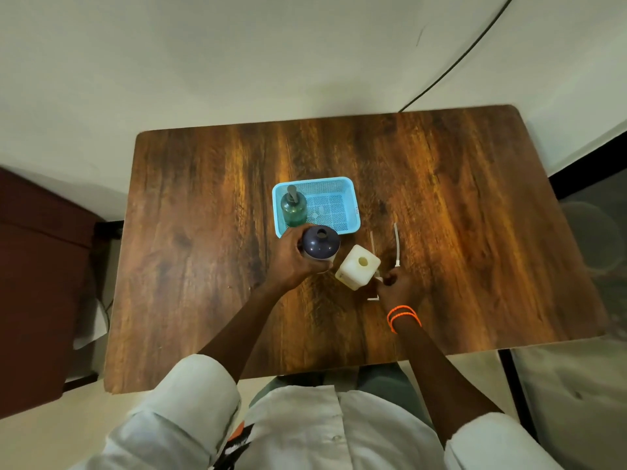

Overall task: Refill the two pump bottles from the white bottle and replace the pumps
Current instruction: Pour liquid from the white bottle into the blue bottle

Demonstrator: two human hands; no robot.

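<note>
My left hand (291, 257) grips a bottle with a dark blue open top (320, 244), held upright just in front of the blue basket (353, 201). A square cream bottle (358, 271) with an open neck stands to its right on the table. My right hand (393, 284) rests beside that bottle with fingers curled on a small white pump part; the grip is partly hidden. A white pump tube (396, 245) lies on the table beyond the hand. A green glass pump bottle (293, 208) with its pump on stands in the basket's left side.
The wooden table (203, 232) stands against a pale wall. A thin clear tube (372, 242) lies next to the cream bottle. A dark cable (458, 62) runs up the wall at the back right. A dark red cabinet (34, 266) is on the left.
</note>
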